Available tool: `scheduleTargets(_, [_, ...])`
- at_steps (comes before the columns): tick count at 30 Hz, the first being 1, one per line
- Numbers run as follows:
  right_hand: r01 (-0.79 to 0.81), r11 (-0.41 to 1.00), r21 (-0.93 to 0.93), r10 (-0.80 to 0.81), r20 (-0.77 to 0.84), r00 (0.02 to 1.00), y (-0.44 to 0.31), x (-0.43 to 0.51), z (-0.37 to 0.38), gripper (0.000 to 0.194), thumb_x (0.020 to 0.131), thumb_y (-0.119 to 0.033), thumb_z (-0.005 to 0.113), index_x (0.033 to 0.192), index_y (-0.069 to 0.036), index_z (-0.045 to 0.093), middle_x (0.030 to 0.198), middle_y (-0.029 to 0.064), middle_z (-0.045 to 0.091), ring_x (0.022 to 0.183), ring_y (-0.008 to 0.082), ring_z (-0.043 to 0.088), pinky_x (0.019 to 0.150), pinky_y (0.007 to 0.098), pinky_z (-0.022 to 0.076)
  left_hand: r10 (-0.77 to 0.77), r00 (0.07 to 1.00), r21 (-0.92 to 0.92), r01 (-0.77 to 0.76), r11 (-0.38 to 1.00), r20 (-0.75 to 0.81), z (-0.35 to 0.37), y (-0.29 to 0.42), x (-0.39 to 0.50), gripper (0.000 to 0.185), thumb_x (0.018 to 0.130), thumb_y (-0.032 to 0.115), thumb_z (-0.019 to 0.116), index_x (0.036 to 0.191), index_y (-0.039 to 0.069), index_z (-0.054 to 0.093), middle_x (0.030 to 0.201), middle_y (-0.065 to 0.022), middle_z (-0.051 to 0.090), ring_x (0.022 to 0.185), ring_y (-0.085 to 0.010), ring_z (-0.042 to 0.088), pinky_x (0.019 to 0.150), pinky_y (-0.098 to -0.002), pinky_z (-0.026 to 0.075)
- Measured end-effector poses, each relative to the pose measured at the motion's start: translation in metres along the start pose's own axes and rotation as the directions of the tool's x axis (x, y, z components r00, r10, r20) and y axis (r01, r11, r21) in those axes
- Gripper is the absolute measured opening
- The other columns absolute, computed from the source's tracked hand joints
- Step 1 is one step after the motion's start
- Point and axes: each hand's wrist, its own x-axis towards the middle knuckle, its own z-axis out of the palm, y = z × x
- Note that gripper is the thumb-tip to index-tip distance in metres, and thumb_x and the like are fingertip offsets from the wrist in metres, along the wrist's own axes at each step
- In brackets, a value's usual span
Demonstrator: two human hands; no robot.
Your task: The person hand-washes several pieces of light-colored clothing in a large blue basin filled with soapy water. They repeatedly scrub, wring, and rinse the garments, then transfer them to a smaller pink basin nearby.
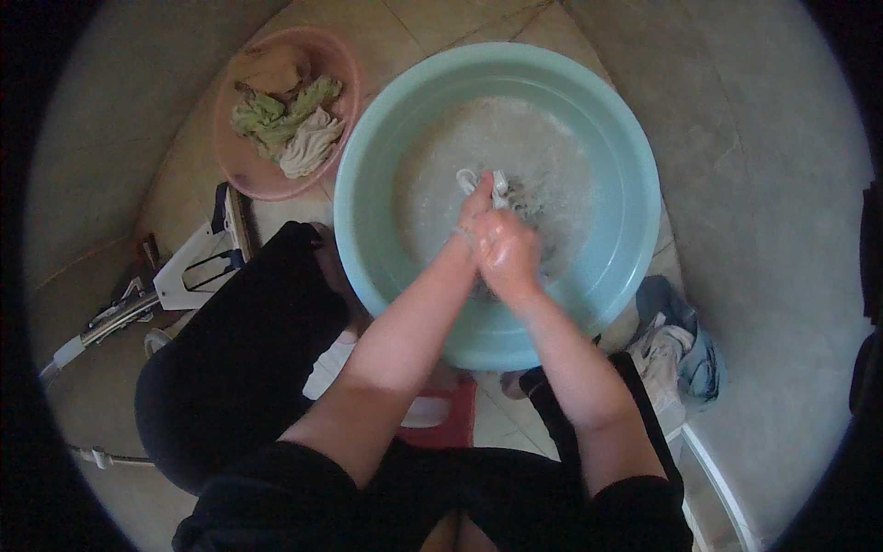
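A large light-blue plastic basin (352, 276) with cloudy, sudsy water (441, 145) stands in front of me. Over its middle, my left hand (474, 207) grips a white wet cloth (499, 186), part of which sticks out past the fingers. My right hand (507, 248) is closed against the left one, wet and a little blurred, and appears to be on the same cloth. How much cloth lies between the two hands is hidden. Greyish, blurred material, cloth or disturbed water, shows just right of the hands.
At the upper left a pink basin (227, 159) holds green (265, 117), white (310, 145) and brown (272, 69) cloths. Blue (700, 369) and whitish clothes lie in a heap at the right wall. A white and metal frame (186, 272) is beside my left leg. Below is something red (459, 421).
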Motion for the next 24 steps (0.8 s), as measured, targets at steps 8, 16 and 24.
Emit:
scheduleTargets(8, [-0.342, 0.928, -0.148, 0.356, 0.077, 0.931, 0.113, 0.057, -0.013, 0.029, 0.09, -0.03, 0.048, 0.084, -0.004, 0.06, 0.084, 0.018, 0.061, 0.078, 0.0339, 0.059, 0.07, 0.0418, 0.0454, 0.207, 0.973, -0.11, -0.218, 0.97, -0.105, 0.03, 0.005, 0.001, 0.038, 0.094, 0.041, 0.043, 0.108, 0.007, 0.054, 0.106, -0.0101, 0.06, 0.095, -0.0256, 0.058, 0.081, -0.039, 0.047])
scheduleTargets(16, [-0.355, 0.905, 0.237, 0.318, 0.179, 0.931, 0.07, 0.017, 0.044, 0.032, 0.081, -0.015, 0.06, 0.111, -0.007, 0.051, 0.101, 0.0188, 0.06, 0.097, 0.0325, 0.058, 0.083, 0.0405, 0.045, 0.083, 0.987, -0.022, -0.087, 0.996, -0.134, -0.056, 0.018, 0.037, 0.05, 0.086, 0.048, 0.053, 0.117, 0.009, 0.05, 0.121, -0.0124, 0.053, 0.111, -0.0235, 0.05, 0.094, -0.0371, 0.04])
scheduleTargets(24, [-0.108, 0.992, -0.065, 0.111, 0.049, 0.993, 0.004, 0.01, -0.002, 0.024, 0.084, -0.026, 0.056, 0.102, -0.011, 0.059, 0.089, 0.0203, 0.061, 0.085, 0.0388, 0.059, 0.073, 0.0445, 0.0462, 0.09, 0.944, -0.066, -0.073, 0.995, 0.318, -0.035, -0.011, 0.014, 0.028, 0.093, 0.037, 0.045, 0.101, 0.012, 0.055, 0.095, -0.0078, 0.059, 0.088, -0.0203, 0.056, 0.072, -0.0339, 0.047])
